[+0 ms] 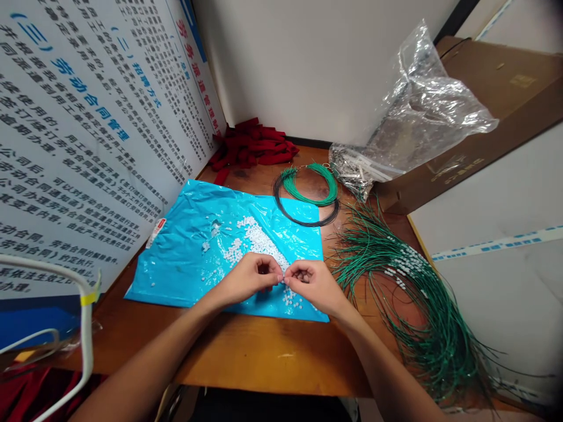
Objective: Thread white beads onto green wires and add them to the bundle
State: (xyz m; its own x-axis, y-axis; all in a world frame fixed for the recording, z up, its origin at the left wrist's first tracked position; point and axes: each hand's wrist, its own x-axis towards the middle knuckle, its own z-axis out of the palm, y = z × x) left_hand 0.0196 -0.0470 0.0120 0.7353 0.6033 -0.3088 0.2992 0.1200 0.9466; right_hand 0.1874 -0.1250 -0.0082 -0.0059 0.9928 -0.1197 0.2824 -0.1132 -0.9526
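Note:
My left hand (253, 275) and my right hand (315, 284) meet fingertip to fingertip above a blue plastic bag (171, 258) lying flat. Both are pinched closed; whatever is between the fingertips is too small to make out. Small white beads (259, 237) are spread over the bag behind and around my hands. At the bag's back right corner rests a coil of green wires (332, 187), with a dark wire ring (301, 223) around it. A large bundle of green wires (440, 316) carrying white beads curves along the right side of the table.
Red fabric strips (259, 146) are heaped at the back. A clear plastic bag (422, 123) leans on a brown cardboard box (457, 158) at the back right. A printed panel (88, 117) borders the left, near a white curved tube (87, 334). The wooden table's (272, 351) front edge is close.

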